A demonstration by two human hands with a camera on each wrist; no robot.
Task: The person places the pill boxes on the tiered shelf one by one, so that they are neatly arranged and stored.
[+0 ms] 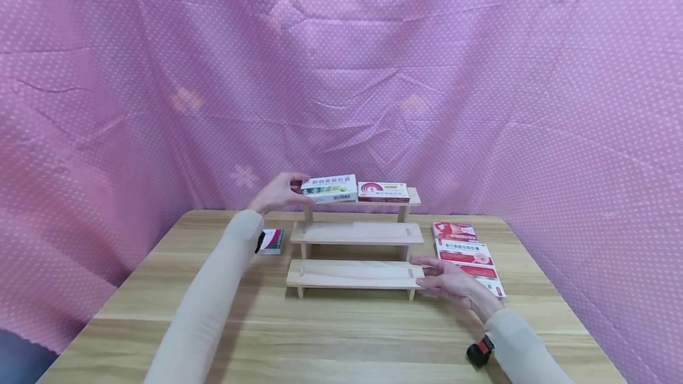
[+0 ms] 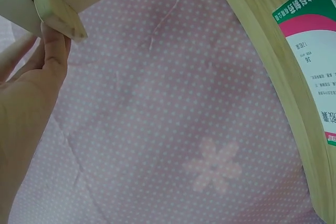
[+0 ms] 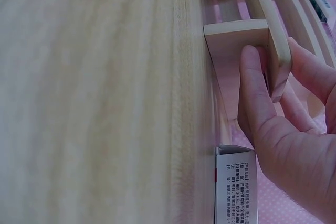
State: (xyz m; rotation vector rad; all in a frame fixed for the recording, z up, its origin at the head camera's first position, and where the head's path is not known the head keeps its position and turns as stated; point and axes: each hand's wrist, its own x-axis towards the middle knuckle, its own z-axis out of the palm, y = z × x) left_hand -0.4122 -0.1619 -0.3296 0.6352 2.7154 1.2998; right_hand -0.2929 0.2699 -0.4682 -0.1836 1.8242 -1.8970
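A three-tier wooden stand (image 1: 356,232) stands on the table. My left hand (image 1: 280,193) holds the left end of a white-and-green medicine box (image 1: 329,182) on the top tier, thumb in front. In the left wrist view, fingers of that hand (image 2: 31,87) touch the end of a wooden board (image 2: 60,11); most of the box is out of sight there. Beside it on the same tier lies a white-and-red medicine box (image 1: 383,191). My right hand (image 1: 453,282) grips the right end of the bottom tier, its fingers (image 3: 254,80) around the board (image 3: 281,51).
Several red-and-white medicine boxes (image 1: 466,253) lie in a column on the table right of the stand. A green, pink and white box (image 1: 274,240) lies left of the stand, partly behind my left wrist. A pink dotted cloth (image 1: 341,76) hangs behind the table (image 1: 320,336).
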